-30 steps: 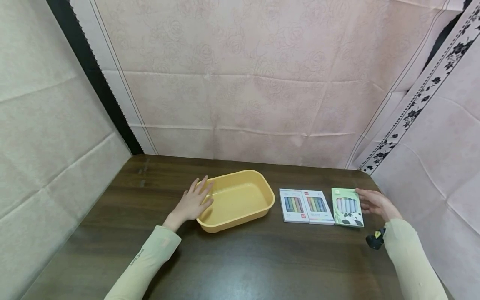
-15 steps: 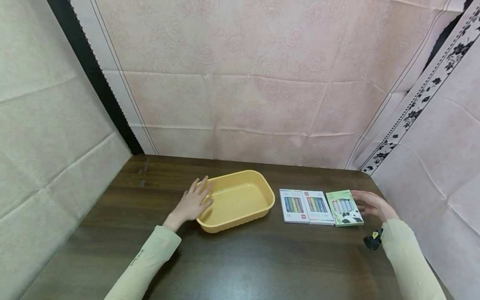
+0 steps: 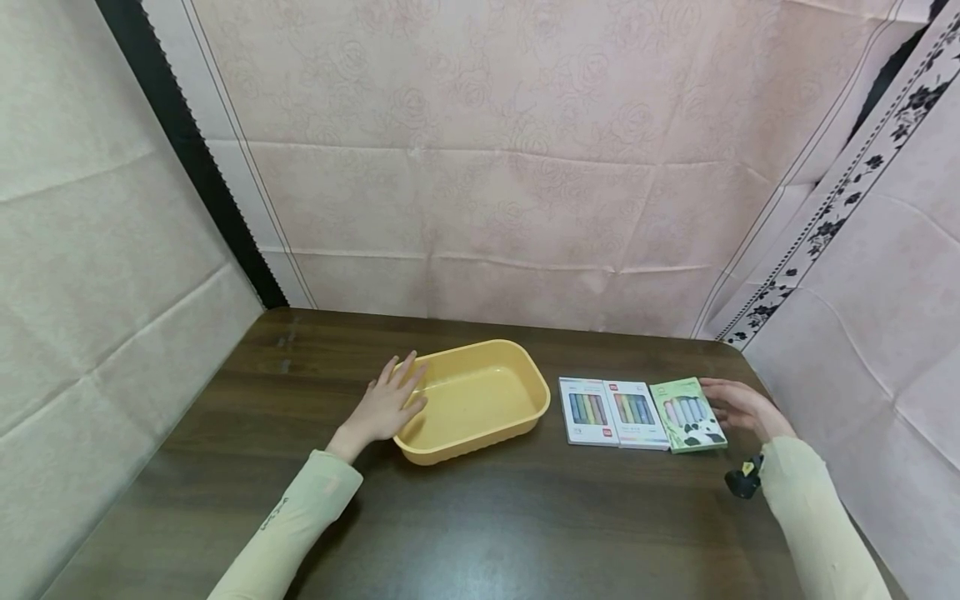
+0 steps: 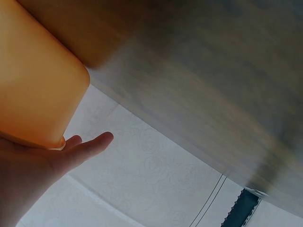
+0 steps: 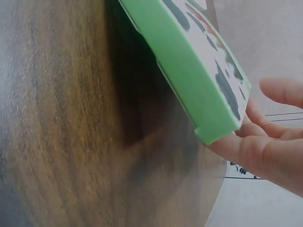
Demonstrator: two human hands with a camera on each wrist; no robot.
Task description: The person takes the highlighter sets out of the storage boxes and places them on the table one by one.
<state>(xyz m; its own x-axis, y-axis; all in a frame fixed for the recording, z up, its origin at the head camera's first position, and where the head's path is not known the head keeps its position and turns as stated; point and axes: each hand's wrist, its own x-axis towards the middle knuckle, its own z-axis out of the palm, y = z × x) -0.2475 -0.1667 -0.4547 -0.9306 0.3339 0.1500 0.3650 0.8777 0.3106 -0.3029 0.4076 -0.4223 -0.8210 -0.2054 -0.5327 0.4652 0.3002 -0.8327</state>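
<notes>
My left hand (image 3: 384,406) rests on the left rim of a yellow plastic basin (image 3: 472,398), fingers spread over its edge. In the left wrist view the thumb stretches out beside the basin's corner (image 4: 47,85). The fingers of my right hand (image 3: 744,407) touch the right side of a green box (image 3: 687,415) printed with a panda and a row of coloured sticks. In the right wrist view the thumb stands apart from this green box (image 5: 189,71). The green box lies slightly turned, its lower left corner against the right one of two white boxes (image 3: 636,414).
The other white box (image 3: 588,412) lies flush along its left side, between it and the basin. All stand on a dark brown wooden table (image 3: 480,525). Pale cloth (image 3: 480,208) hangs behind and at both sides. A small black device (image 3: 744,479) sits at my right wrist.
The green box has slid and turned left at its far end, towards the white boxes, with my right hand moving left beside it. The left hand and the basin have stayed put.
</notes>
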